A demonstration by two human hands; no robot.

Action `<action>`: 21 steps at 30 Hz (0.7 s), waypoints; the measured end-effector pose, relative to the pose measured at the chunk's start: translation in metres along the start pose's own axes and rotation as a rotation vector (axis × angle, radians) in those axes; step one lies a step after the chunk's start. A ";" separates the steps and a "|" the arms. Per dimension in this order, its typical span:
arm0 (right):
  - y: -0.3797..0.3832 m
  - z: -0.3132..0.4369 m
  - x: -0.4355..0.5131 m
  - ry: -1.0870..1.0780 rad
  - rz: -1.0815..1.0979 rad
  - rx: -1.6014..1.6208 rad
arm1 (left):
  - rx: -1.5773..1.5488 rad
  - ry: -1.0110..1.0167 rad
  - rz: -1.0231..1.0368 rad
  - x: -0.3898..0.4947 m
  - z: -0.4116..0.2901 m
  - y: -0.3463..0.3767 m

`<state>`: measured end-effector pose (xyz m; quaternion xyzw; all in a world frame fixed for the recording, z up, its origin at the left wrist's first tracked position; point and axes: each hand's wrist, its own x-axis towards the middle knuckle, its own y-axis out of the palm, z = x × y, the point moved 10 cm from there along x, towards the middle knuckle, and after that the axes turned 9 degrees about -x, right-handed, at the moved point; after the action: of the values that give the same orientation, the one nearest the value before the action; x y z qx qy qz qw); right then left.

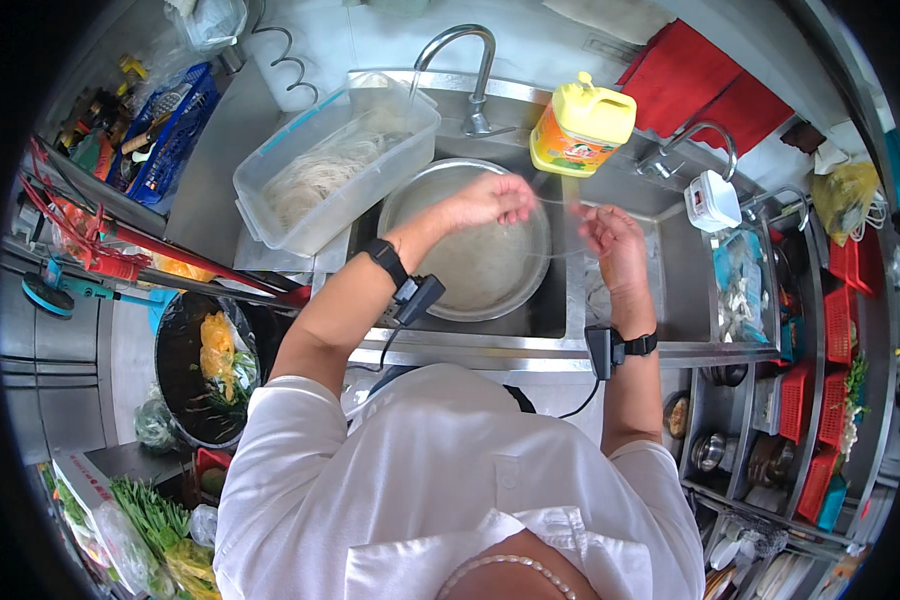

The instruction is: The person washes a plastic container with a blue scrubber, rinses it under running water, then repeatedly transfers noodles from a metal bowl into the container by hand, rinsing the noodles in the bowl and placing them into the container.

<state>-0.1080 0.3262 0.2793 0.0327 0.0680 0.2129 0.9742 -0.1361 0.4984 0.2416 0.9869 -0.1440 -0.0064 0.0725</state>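
A thin, pale, see-through strand [566, 254], blurred by motion, hangs by my hands above the right side of a round metal basin [465, 281]. My left hand [499, 201] pinches one part of it over the basin. Across the sink divider, my right hand [611, 236] has its fingers curled at the strand's other side. The basin sits in the left sink bowl and holds cloudy liquid. To its left, a clear plastic bin [259, 217] stands tilted, with a mass of pale noodle-like strands [311, 176] in water under a curved faucet [480, 75].
A yellow jug [585, 127] stands behind the sink divider. The right sink bowl [682, 277] has a small white tub [712, 200] at its back edge. A lined waste bin [169, 375] is at lower left, near red-handled poles [195, 255]. Shelves with red baskets [840, 322] line the right.
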 end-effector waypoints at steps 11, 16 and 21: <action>0.093 -0.053 0.047 0.049 0.114 -0.058 | 0.154 0.209 -0.327 -0.015 -0.108 -0.035; 0.121 -0.049 0.058 -0.087 0.239 -0.222 | 0.180 0.269 -0.478 -0.029 -0.153 -0.066; 0.111 -0.088 0.067 -0.158 0.211 -0.374 | 0.338 0.450 -0.671 -0.063 -0.258 -0.126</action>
<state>-0.1058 0.4581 0.1942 -0.1251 -0.0530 0.3192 0.9379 -0.1518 0.6721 0.4777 0.9538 0.2051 0.2092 -0.0665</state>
